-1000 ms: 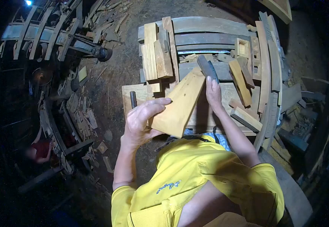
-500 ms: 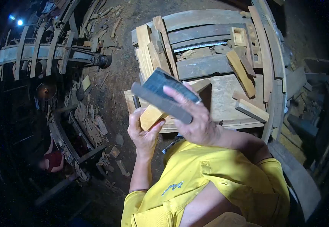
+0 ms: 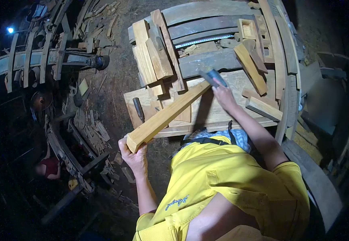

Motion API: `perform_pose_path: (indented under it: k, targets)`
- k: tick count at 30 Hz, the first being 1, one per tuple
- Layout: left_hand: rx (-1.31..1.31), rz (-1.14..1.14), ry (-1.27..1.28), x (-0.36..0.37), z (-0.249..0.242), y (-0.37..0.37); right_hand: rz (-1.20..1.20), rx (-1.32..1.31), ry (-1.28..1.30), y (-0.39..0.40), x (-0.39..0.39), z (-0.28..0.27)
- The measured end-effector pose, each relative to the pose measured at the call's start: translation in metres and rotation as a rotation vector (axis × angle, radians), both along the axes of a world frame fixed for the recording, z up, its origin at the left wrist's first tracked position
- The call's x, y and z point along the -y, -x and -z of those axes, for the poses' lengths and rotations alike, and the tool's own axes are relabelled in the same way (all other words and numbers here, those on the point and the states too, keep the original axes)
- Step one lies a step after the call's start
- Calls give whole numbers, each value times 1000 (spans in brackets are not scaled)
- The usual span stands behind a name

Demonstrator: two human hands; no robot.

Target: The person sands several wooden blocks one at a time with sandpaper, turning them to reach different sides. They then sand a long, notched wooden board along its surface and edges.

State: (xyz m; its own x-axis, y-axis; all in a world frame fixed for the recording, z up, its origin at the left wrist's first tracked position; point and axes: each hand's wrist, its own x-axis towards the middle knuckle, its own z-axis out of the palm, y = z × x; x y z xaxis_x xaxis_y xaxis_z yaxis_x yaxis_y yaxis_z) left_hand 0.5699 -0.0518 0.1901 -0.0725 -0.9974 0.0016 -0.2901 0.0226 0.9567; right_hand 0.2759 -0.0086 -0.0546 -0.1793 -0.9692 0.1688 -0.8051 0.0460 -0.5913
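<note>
My left hand [image 3: 135,156] is wrapped around the near end of a long squared wooden bar [image 3: 168,114], which slants up to the right across the bench's front part. At its far end, my right hand [image 3: 225,96] grips a dark, block-like tool [image 3: 215,77] with a blue-grey face and a grey strip along one side. The tool overlaps the bar's tip in this view; its exact kind does not show. A chisel-like tool with a dark handle [image 3: 138,109] lies on the bench board [image 3: 132,98] left of the bar.
Wooden blocks [image 3: 144,60] are stacked at the bench's left, behind the bar. A yellowish block [image 3: 251,70] and a shorter piece [image 3: 264,108] lie to the right. Long planks [image 3: 274,48] edge the right side. Scraps cover the floor at left; another person [image 3: 53,167] is at lower left.
My right hand and the dark tool have moved away from me to the bar's far end. My left hand has come down and left, and the bar now shows along its length.
</note>
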Motion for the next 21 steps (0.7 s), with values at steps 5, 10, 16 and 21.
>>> perform_pose_path:
  k: [5, 10, 16, 21]
  targets:
    - [446, 179, -4, 5, -35, 7, 62, 41, -140, 17, -3, 12]
    - [582, 440, 77, 6, -54, 22, 103, 4, -177, 5, 0, 13]
    - [447, 280, 99, 4, -60, 10, 181, 100, -56, -8, 7, -20]
    - [362, 190, 152, 11, -70, 12, 218, 88, 80, -1, 29, -39]
